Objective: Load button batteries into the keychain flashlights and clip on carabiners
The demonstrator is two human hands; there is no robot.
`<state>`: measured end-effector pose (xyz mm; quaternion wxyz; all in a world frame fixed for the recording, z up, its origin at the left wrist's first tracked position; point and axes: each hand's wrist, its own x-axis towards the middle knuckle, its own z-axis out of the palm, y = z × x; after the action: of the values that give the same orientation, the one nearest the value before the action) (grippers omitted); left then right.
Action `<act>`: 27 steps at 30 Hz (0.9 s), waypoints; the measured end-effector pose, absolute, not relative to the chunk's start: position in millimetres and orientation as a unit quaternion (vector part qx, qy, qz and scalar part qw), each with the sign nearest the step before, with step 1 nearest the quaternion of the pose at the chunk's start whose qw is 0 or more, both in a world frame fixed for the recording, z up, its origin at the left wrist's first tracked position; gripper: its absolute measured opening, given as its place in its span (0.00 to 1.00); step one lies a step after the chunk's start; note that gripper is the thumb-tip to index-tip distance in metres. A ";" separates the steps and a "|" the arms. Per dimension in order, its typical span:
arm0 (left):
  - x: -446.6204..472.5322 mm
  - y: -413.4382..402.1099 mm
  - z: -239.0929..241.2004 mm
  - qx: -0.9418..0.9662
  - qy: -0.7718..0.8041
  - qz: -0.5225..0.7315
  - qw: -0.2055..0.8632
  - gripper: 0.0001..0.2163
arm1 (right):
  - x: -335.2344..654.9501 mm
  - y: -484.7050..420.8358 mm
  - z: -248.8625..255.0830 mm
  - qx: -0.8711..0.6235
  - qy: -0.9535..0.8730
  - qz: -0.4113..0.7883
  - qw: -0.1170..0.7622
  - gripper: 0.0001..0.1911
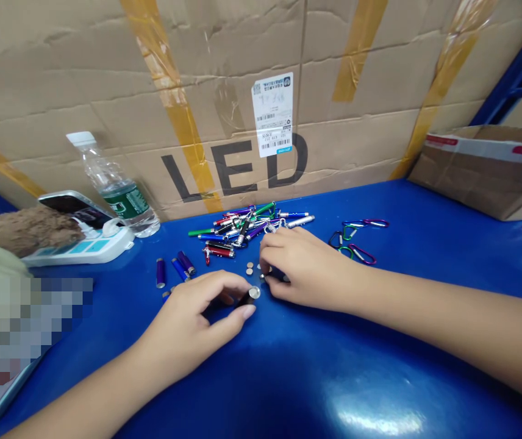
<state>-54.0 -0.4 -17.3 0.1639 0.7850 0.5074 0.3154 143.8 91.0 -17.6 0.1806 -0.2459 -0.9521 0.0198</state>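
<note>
Left grip [199, 311], head view: we find thumb and fingers pinching a black tube [244, 299] over the blue counter [265, 384], just left of the right grip [309, 262]. Whether the tube touches the surface we cannot tell. Its long axis runs aslant, from within the curled fingers at lower left towards upper right; the round silver end points up and rightward. We observe the right grip with fingertips bent down, close to small round discs [249, 272]; we cannot tell whether it pinches one. Near the left grip we record short purple and blue tubes [160, 272], the leftmost with its silver end towards us. Farther back lies a pile of coloured tubes [241, 234], pointing in several directions. Right of the pile we note carabiners [363, 255]. A bottle [126, 198] stands beside a power strip [99, 249].
</note>
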 end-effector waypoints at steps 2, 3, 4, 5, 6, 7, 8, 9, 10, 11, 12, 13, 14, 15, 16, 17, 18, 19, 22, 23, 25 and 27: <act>-54.3 1.1 -16.1 0.784 0.513 0.309 0.163 0.04 | 147.9 87.4 -13.5 -0.241 -0.942 0.029 0.233 0.03; -54.0 1.8 -15.5 0.784 0.514 0.305 0.167 0.04 | 149.8 85.0 -11.1 -0.237 -0.934 0.036 0.264 0.03; -53.5 2.3 -15.0 0.785 0.514 0.301 0.171 0.04 | 151.4 82.4 -8.6 -0.231 -0.926 0.046 0.295 0.02; -52.7 2.7 -14.8 0.786 0.512 0.299 0.176 0.04 | 152.5 79.7 -6.3 -0.222 -0.919 0.057 0.321 0.02; -51.9 3.0 -14.7 0.788 0.508 0.298 0.180 0.04 | 153.3 77.2 -4.2 -0.210 -0.914 0.069 0.341 0.02; -51.2 3.0 -14.8 0.789 0.504 0.300 0.180 0.04 | 153.7 75.2 -2.7 -0.197 -0.912 0.079 0.352 0.03; -50.6 3.0 -15.0 0.790 0.502 0.302 0.180 0.04 | 153.8 74.1 -1.6 -0.186 -0.912 0.086 0.355 0.04; -50.3 2.9 -15.2 0.791 0.500 0.303 0.178 0.04 | 154.0 73.9 -1.2 -0.179 -0.914 0.089 0.352 0.04; -50.3 2.7 -15.3 0.791 0.501 0.304 0.175 0.04 | 154.2 74.9 -1.4 -0.180 -0.917 0.089 0.344 0.04; -50.7 2.6 -15.3 0.790 0.505 0.303 0.171 0.04 | 154.8 76.8 -2.1 -0.188 -0.920 0.086 0.333 0.04; -51.5 2.4 -15.2 0.788 0.511 0.302 0.166 0.04 | 155.6 79.3 -3.2 -0.201 -0.922 0.082 0.320 0.04; -52.6 2.2 -14.8 0.784 0.518 0.301 0.161 0.04 | 156.6 82.1 -4.6 -0.213 -0.925 0.077 0.304 0.03; -54.0 2.0 -14.4 0.779 0.527 0.302 0.157 0.05 | 157.6 84.5 -6.2 -0.220 -0.929 0.075 0.287 0.03; -55.6 1.7 -13.9 0.772 0.536 0.306 0.151 0.05 | 158.4 86.3 -8.0 -0.221 -0.934 0.076 0.270 0.03; -57.2 1.5 -13.4 0.765 0.545 0.311 0.145 0.06 | 158.7 87.1 -10.0 -0.216 -0.940 0.078 0.254 0.03; -58.7 1.2 -13.0 0.758 0.553 0.318 0.139 0.07 | 158.4 86.9 -12.2 -0.210 -0.945 0.079 0.240 0.05; -60.0 0.9 -12.7 0.751 0.559 0.325 0.132 0.07 | 157.5 85.7 -14.6 -0.205 -0.948 0.077 0.229 0.06; -61.0 0.6 -12.5 0.745 0.564 0.332 0.125 0.08 | 155.9 83.9 -17.2 -0.206 -0.951 0.072 0.218 0.08; -61.6 -0.4 -12.4 0.742 0.568 0.337 0.116 0.08 | 149.2 77.6 -24.2 -0.228 -0.956 0.039 0.181 0.10; -61.1 -0.7 -12.4 0.745 0.566 0.334 0.116 0.08 | 146.8 76.2 -25.8 -0.236 -0.956 0.031 0.169 0.10; -59.9 -1.1 -12.2 0.751 0.562 0.326 0.118 0.08 | 142.5 74.6 -27.6 -0.249 -0.956 0.023 0.155 0.10; -58.8 -1.0 -12.0 0.757 0.559 0.318 0.120 0.08 | 138.9 74.2 -27.5 -0.262 -0.953 0.021 0.154 0.10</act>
<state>-58.8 -1.0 -12.0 0.1196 0.7565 0.5585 0.3185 138.9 74.2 -27.5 0.1535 -0.2615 -0.9527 0.0208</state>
